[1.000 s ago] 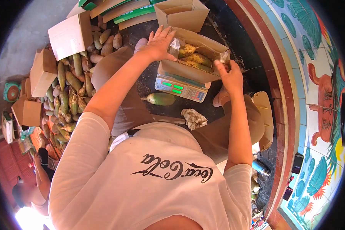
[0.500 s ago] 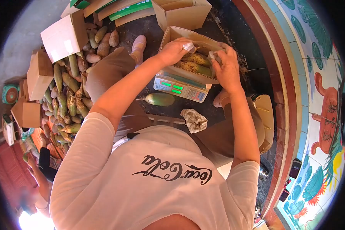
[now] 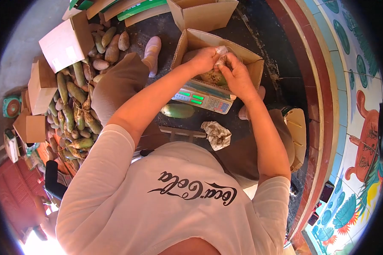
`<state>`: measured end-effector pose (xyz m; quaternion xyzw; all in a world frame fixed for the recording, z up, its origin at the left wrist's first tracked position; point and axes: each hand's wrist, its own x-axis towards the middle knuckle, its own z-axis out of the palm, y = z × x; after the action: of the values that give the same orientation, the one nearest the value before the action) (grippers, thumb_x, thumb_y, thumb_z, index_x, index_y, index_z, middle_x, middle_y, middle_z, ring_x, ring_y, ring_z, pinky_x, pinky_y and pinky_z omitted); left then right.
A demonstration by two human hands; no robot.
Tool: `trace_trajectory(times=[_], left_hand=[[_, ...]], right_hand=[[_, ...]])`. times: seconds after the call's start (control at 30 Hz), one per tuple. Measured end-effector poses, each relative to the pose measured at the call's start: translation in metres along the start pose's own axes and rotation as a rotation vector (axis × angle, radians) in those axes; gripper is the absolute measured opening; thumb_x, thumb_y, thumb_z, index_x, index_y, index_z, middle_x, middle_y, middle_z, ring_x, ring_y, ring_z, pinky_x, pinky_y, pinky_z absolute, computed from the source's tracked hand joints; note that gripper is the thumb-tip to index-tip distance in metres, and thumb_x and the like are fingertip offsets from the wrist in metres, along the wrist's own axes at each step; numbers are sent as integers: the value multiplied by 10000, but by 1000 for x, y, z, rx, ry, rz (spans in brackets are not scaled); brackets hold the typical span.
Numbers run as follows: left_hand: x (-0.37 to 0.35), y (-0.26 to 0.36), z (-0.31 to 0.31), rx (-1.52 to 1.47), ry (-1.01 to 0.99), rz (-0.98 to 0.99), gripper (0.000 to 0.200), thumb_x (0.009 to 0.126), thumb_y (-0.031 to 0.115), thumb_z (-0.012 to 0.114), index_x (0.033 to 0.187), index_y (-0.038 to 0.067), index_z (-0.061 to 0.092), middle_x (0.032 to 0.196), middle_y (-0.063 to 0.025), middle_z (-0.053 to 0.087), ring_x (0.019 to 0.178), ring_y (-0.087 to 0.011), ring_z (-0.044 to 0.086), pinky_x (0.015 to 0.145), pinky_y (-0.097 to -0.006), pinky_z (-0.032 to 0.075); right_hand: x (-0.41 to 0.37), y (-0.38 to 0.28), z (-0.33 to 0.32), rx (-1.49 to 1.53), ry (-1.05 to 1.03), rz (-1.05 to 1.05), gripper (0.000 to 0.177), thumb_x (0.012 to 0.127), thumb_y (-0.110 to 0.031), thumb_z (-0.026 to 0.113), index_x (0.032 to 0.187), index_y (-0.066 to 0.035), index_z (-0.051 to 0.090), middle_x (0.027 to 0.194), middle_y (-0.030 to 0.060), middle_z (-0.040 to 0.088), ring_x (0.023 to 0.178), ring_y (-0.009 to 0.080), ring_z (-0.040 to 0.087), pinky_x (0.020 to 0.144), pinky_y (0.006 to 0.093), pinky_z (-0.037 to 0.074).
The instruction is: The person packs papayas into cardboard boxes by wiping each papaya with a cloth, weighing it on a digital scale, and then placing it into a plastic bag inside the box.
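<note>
L hand (image 3: 203, 60) & R hand (image 3: 239, 78), fingers of both pinching bunched plastic bag (image 3: 221, 50) over produce (image 3: 213, 77) in open carton (image 3: 256, 73) on scale (image 3: 202, 101); step: prob. gathering bag mouth, next move needs firm pinch.

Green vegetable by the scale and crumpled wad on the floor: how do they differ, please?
The green vegetable is long and rounded; the crumpled wad is irregular. The green vegetable looks smooth, while the crumpled wad is creased. The green vegetable is green with a paler end; the crumpled wad is whitish with brownish tints. Both lie near the scale.
</note>
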<state>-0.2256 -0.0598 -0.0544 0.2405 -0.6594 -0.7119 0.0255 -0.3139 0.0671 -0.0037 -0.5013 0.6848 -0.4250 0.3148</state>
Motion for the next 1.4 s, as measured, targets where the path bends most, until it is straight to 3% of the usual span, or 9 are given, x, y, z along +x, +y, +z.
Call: trace_trajectory(times=[0.1,0.3,0.4,0.6,0.73,0.9,1.1,1.2,1.4], left_hand=[[7,-15,2,292,51,374,189,843,-7,490,1015,21,563,946,-66,616,889,-139,549,810,-293,448],[14,-26,-1,246,45,359,240,793,0,544,1032,10,562,1016,-102,616,957,-200,560,859,-323,440],[19,-41,10,474,119,427,264,808,93,555,1068,45,546,1047,-153,616,972,-272,587,828,-368,453],[-13,12,8,432,-51,104,391,804,48,523,1184,-9,454,1149,-225,548,1080,-316,529,928,-347,407],[-16,16,2,450,-71,111,415,808,92,531,1199,-19,451,1195,-231,522,1087,-313,524,952,-341,387],[-14,10,4,641,-75,163,399,837,152,528,1199,-2,468,1195,-201,529,1097,-245,505,952,-327,383],[-1,-12,8,190,51,125,343,907,205,437,1199,32,482,1200,-186,525,1096,-294,493,954,-339,376],[-5,-4,-3,499,-94,177,333,944,237,363,1177,37,490,1150,-193,541,1061,-301,505,932,-340,386],[-7,15,-6,422,-145,40,335,959,308,380,1039,32,552,896,-116,615,788,-180,544,743,-289,431]], right_hand=[[3,-1,4,-199,112,-128,207,797,-39,585,984,-11,500,924,190,570,862,359,557,756,411,449],[6,-12,5,-453,150,-318,207,727,-41,634,915,-40,546,895,135,549,910,330,513,793,408,417],[9,-8,4,-499,156,-329,200,715,-51,642,896,-38,558,915,122,546,943,319,498,821,402,401],[16,0,9,-442,167,-236,175,733,-80,630,890,-30,571,919,129,551,951,322,500,833,404,397],[27,7,10,-242,217,-73,156,735,-102,622,868,-30,584,906,131,565,953,323,504,835,406,399],[25,-7,14,-486,227,-264,142,730,-96,611,848,-19,592,915,132,573,924,322,517,826,399,410],[17,-5,1,-447,232,-162,209,742,-78,603,941,-12,599,944,141,574,937,333,532,814,414,430],[14,4,-10,-561,212,-170,270,760,-73,594,1027,-28,591,986,154,576,934,356,551,786,428,451],[16,20,-6,-518,267,28,217,770,-73,581,984,-39,604,883,171,614,826,362,590,743,431,467]])
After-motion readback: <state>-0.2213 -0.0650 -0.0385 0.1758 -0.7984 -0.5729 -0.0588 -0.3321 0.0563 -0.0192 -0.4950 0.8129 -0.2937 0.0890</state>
